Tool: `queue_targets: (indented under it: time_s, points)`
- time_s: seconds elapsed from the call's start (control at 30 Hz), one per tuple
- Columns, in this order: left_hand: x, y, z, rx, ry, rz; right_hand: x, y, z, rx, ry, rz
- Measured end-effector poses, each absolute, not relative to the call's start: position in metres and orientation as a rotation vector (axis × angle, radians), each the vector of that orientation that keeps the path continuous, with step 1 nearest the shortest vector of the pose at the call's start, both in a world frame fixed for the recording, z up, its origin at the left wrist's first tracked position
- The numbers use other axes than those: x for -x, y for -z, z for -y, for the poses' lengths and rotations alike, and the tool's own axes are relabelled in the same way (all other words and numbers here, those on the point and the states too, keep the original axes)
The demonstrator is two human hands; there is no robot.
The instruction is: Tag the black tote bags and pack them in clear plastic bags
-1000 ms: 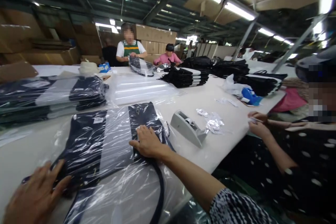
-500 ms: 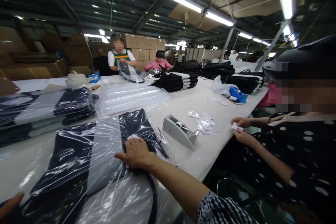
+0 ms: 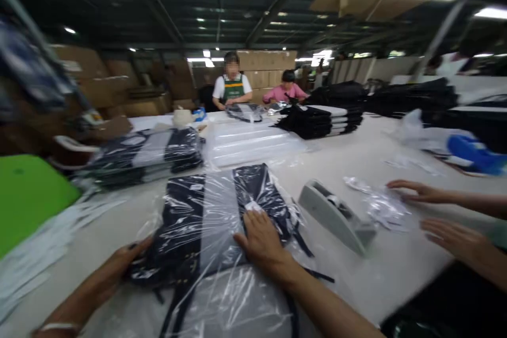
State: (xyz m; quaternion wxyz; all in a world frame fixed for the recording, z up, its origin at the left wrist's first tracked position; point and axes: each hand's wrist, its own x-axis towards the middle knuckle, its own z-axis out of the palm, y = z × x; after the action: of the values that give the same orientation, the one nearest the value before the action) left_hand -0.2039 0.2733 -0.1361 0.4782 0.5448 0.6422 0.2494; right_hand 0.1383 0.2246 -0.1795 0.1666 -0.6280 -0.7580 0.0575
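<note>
A dark blue bag with a pale grey middle band (image 3: 219, 216) lies on the table inside clear plastic wrap. My right hand (image 3: 263, 235) rests on its right part, palm down with fingers spread, beside a small white label (image 3: 252, 206). At the bag's lower left edge is my left hand (image 3: 119, 269); its fingertips are partly hidden under the dark edge and blurred, so their grip is unclear. Dark straps show through the plastic below the bag. To the right of the bag stands a grey tape dispenser (image 3: 336, 216).
Another person's hands (image 3: 455, 222) are over small white labels (image 3: 386, 208) at the right. Wrapped bags (image 3: 146, 156) are stacked at the left, clear plastic sleeves (image 3: 253, 142) lie behind, and black bags (image 3: 327, 120) are piled farther back. A green object (image 3: 31, 200) stands far left.
The view has swung left, bringing more of my left hand and arm into sight. My right hand remains on the wrapped bag. The neighbouring person's hands have moved onto the table by the labels.
</note>
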Motion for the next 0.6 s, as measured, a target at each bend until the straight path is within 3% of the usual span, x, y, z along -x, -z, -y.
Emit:
queue_targets:
  time_s: [0.1, 0.6]
  points:
    - [0.209, 0.133, -0.271, -1.04, -0.602, -1.446, -0.141, 0.189, -0.232, 1.766, -0.124, 2.191]
    - [0.188, 0.138, -0.27, -0.808, -0.752, -1.229, -0.159, 0.182, -0.227, 1.799, -0.224, 2.222]
